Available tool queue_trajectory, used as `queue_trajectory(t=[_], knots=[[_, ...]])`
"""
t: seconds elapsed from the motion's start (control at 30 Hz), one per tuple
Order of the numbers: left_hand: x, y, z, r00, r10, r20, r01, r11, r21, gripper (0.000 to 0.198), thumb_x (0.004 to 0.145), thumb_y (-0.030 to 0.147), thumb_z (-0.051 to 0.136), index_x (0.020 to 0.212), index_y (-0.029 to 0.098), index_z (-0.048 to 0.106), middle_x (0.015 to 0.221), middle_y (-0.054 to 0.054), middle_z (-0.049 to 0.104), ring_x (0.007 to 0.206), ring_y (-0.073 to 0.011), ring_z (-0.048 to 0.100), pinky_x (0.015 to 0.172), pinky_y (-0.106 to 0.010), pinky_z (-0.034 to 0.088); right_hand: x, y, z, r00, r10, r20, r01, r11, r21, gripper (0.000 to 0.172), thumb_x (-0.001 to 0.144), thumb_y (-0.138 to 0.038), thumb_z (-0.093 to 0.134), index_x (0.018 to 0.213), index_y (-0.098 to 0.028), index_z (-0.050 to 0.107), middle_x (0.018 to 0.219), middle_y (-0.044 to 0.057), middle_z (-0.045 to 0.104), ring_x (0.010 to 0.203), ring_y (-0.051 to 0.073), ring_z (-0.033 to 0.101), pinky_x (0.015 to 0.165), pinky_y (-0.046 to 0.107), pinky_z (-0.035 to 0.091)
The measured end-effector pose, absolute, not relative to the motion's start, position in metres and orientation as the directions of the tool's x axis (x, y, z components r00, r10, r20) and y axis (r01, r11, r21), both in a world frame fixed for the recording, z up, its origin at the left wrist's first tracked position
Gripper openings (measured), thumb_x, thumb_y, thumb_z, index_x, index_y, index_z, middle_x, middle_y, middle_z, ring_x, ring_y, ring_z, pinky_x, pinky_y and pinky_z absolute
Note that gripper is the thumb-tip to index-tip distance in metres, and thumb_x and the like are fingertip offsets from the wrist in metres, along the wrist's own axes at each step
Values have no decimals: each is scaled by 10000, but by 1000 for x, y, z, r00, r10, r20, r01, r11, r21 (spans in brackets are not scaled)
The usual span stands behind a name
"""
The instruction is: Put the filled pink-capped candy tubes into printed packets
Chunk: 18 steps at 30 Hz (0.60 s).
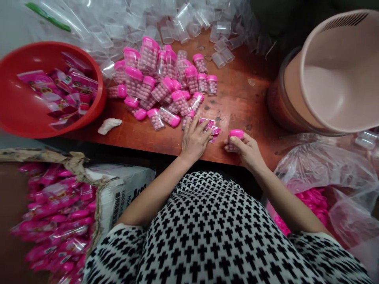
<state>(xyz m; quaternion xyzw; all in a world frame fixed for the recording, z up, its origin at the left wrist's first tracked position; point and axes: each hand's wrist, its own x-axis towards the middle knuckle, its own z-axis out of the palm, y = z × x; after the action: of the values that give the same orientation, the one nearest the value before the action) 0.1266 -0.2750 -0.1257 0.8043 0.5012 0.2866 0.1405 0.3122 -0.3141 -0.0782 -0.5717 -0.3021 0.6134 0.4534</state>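
Observation:
My right hand (pixel 245 150) pinches a small clear tube with a pink cap (pixel 235 138), its pills showing through the plastic. My left hand (pixel 194 140) rests flat on the reddish wooden table (pixel 237 106), fingers spread, beside a small pink foil packet (pixel 211 127) and touching its edge. Just beyond the fingers lies a heap of similar pink-capped tubes (pixel 162 86), filled with pale pink pills and lying at mixed angles.
A red plastic basin (pixel 29 59) of pink packets stands at the table's left. Loose clear empty tubes (pixel 180 27) spread along the far side. A large pinkish-beige bucket (pixel 340 71) stands at the right. Below the table edge are an open carton of pink packets (pixel 56 221) and a plastic bag (pixel 314 169).

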Motion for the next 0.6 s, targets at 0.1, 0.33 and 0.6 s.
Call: queue_trajectory(t=[0.1,0.33,0.6], knots=[[135,-280,-121,273,879,391,663,-466,585,195,899,297,617,1049,257,734,1284,-53,670,1359,-285,478,1188,-556,270,305,-306,-80,86,908,-410,-221,-384,-896,435,582,-427,865,855,-193,621,675,-42,668,581,78,610,512,171,494],[129,-295,-96,111,978,174,226,-195,954,492,807,421,726,1236,191,656,1315,-128,641,1236,-278,589,1094,-473,437,295,-288,-68,141,915,-378,-210,-346,-914,421,511,-311,882,732,-192,543,497,-96,556,413,52,496,402,156,385],[120,-294,-80,350,840,-414,-363,529,767,442,595,505,851,805,129,749,842,-49,731,780,-161,699,797,-320,595,289,-273,-60,-82,938,-336,-40,-340,-940,393,542,-349,868,740,-178,574,500,-81,565,421,64,492,422,190,390]])
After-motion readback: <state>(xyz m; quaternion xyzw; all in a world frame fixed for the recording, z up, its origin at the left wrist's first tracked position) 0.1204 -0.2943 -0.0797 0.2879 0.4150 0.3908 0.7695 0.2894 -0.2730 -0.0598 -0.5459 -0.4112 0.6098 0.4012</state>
